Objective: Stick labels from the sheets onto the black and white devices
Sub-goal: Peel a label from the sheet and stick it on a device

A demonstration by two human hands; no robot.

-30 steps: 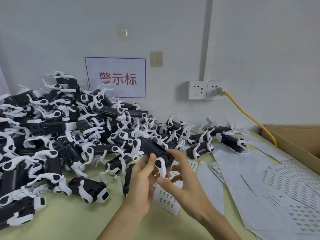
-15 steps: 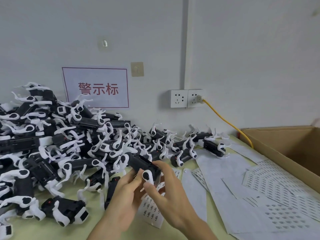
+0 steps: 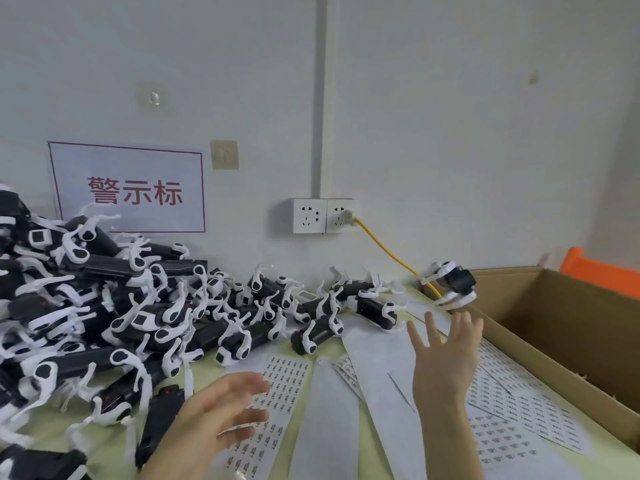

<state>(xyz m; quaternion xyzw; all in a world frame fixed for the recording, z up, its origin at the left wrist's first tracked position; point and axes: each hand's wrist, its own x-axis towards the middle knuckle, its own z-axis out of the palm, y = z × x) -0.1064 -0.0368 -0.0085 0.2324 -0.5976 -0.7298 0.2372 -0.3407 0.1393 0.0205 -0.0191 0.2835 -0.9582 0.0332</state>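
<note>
Both my hands were empty over the label sheets, with one device in the air by the box.

At the left, the pile of black and white devices point(image 3: 104, 306) lay heaped on the worktop point(image 3: 207, 372) against the wall. Just right of it my left hand point(image 3: 221, 414) hovered low and blurred, palm turned inward, its fingers point(image 3: 249, 382) loosely extended toward the right and gripping nothing. Under and beyond it lay the label sheets point(image 3: 277, 386), fanned across the worktop. Further right, my right hand point(image 3: 446, 362) was raised on an upright forearm with the back toward me, fingers point(image 3: 431, 327) spread wide and straight, holding nothing. Just past those fingertips and clear of them, one device point(image 3: 455, 280) hung blurred in the air over the near rim of the cardboard box point(image 3: 571, 317).
</note>
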